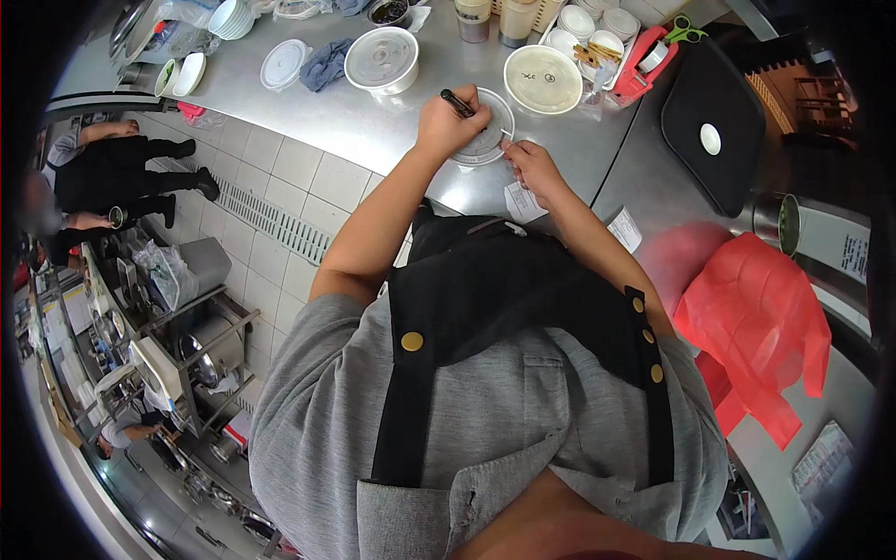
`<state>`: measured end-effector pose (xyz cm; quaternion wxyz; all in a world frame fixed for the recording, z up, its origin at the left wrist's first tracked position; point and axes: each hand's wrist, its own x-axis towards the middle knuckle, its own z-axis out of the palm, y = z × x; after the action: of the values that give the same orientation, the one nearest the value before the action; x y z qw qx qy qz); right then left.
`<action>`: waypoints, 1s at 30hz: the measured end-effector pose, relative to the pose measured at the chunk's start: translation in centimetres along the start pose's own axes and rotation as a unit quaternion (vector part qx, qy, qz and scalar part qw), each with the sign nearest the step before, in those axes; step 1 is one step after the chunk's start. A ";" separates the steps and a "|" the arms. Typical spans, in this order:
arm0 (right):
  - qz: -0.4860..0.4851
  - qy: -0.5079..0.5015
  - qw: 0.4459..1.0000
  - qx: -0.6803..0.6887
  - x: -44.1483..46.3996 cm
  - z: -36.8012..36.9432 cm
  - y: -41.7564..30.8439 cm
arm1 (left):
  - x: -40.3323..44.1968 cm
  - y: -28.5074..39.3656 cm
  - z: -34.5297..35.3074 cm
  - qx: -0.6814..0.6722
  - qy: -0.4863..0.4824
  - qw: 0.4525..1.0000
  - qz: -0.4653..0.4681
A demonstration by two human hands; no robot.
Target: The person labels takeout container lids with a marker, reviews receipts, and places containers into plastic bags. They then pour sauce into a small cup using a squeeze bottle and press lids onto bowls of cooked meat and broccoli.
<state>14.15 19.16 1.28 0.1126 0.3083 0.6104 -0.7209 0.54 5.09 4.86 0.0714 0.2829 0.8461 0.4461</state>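
Note:
My left hand (448, 124) is closed around a black marker (457, 103), its lower end over a round lidded container (483, 149). The hand rests on the lid and hides part of it. At the container's near right rim, my right hand (537, 170) has its thumb and fingers pinched together, with a small white piece just above the fingertips; it seems to grip the lid's edge. A printed paper slip (525, 202) lies on the steel counter by my right wrist. A lidded white bowl (382, 61) and another tub with writing on its lid (542, 79) stand nearby.
On the counter are a blue cloth (326, 64), a small lidded tub (286, 64), a red tape dispenser (646, 73), green scissors (686, 30) and a black mat (714, 131). Red plastic bags (756, 317) hang at right. Other people (121, 168) stand at left near a cart.

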 end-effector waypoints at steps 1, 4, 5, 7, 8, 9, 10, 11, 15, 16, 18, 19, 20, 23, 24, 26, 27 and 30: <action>0.000 0.000 1.000 -0.002 0.0 0.0 0.0 | 0.0 0.0 0.0 -0.016 -0.006 1.000 0.002; 0.007 0.000 1.000 0.005 0.0 0.0 0.0 | -0.2 0.1 -0.1 0.026 -0.015 0.999 0.013; 0.007 -0.003 1.000 0.010 0.1 0.0 0.0 | -0.1 0.0 0.0 0.024 -0.015 1.000 0.013; 0.008 -0.004 1.000 0.013 0.1 -0.1 0.2 | 0.1 -0.4 0.0 -0.022 -0.014 1.000 0.002; 0.007 -0.006 1.000 0.013 0.2 -0.1 0.3 | -0.1 -0.5 0.1 -0.023 -0.013 1.000 0.002; 0.007 -0.007 1.000 0.015 0.2 -0.1 0.2 | -0.3 -0.4 0.3 0.005 -0.005 1.000 0.022; 0.007 -0.007 1.000 0.015 0.2 0.0 0.2 | -0.4 -0.3 0.3 0.034 0.003 0.999 0.042; 0.013 -0.002 1.000 0.018 0.2 -0.1 0.2 | -0.3 -0.4 0.1 0.034 0.002 0.999 0.042; -0.007 0.051 0.998 -0.021 -0.8 -0.1 -1.0 | 2.0 -1.5 -2.2 -0.220 0.020 0.975 0.003; -0.005 0.052 0.998 -0.020 -0.8 -0.6 -1.2 | 3.1 -2.2 -3.5 -0.360 0.096 0.928 -0.003; -0.103 0.154 0.980 -0.077 -0.7 -1.9 -1.7 | 4.4 -4.4 -7.2 -0.431 0.176 0.880 -0.093; -0.118 0.188 0.971 -0.087 -0.6 -2.2 -2.6 | 4.8 -5.8 -9.0 -0.421 0.207 0.879 -0.090; -0.118 0.187 0.971 -0.088 -0.4 -2.4 -3.6 | 5.3 -7.2 -10.7 -0.410 0.237 0.876 -0.087; -0.175 0.161 0.962 -0.133 0.5 -1.7 -7.1 | 6.6 -11.1 -15.1 -0.407 0.324 0.847 -0.110; -0.181 0.130 0.967 -0.121 0.5 -0.5 -8.7 | 7.0 -12.2 -16.6 -0.420 0.344 0.831 -0.121; -0.192 0.095 0.971 -0.107 2.4 1.8 -10.1 | 8.2 -14.8 -18.2 -0.408 0.349 0.836 -0.110; -0.259 0.080 0.954 -0.127 4.3 2.8 -10.3 | 8.7 -15.8 -18.5 -0.410 0.335 0.842 -0.104; -0.269 0.046 0.948 -0.166 8.0 6.0 -12.4 | 10.3 -14.8 -18.2 -0.390 0.265 0.874 -0.119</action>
<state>-0.66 18.00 7.10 -0.0649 0.1425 0.7860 -0.5980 -20.91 -8.84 5.25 0.0016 0.0007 0.6179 0.7862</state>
